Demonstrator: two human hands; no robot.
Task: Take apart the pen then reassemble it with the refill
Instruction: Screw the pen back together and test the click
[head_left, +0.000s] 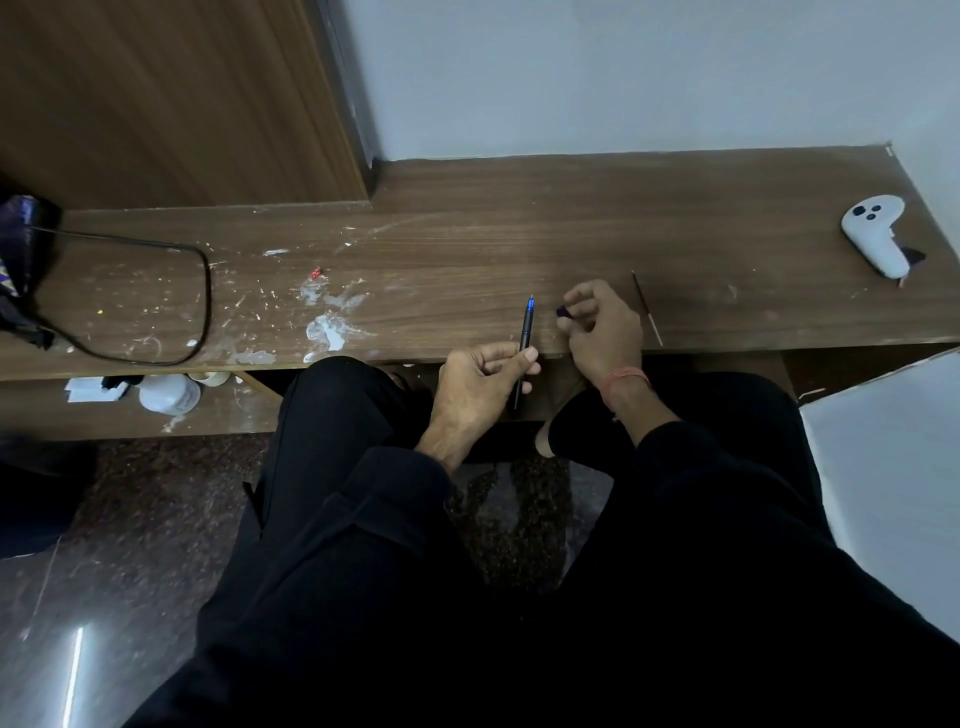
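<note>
My left hand (480, 387) grips a slim dark pen (524, 343) near its lower half, at the front edge of the wooden shelf (519, 249). The pen points away from me, its blue tip end showing over the wood. My right hand (602, 327) rests on the shelf just right of the pen, pinching a small dark blue pen piece (562, 312) between thumb and finger. A thin dark refill (647, 307) lies loose on the shelf right of that hand, angled toward the front edge.
A white handheld controller (875, 239) lies at the far right of the shelf. A black cable (202, 291) loops at the left, by white paint stains (327, 327). A white jar (169, 393) sits on the lower ledge. My black-trousered legs fill the foreground.
</note>
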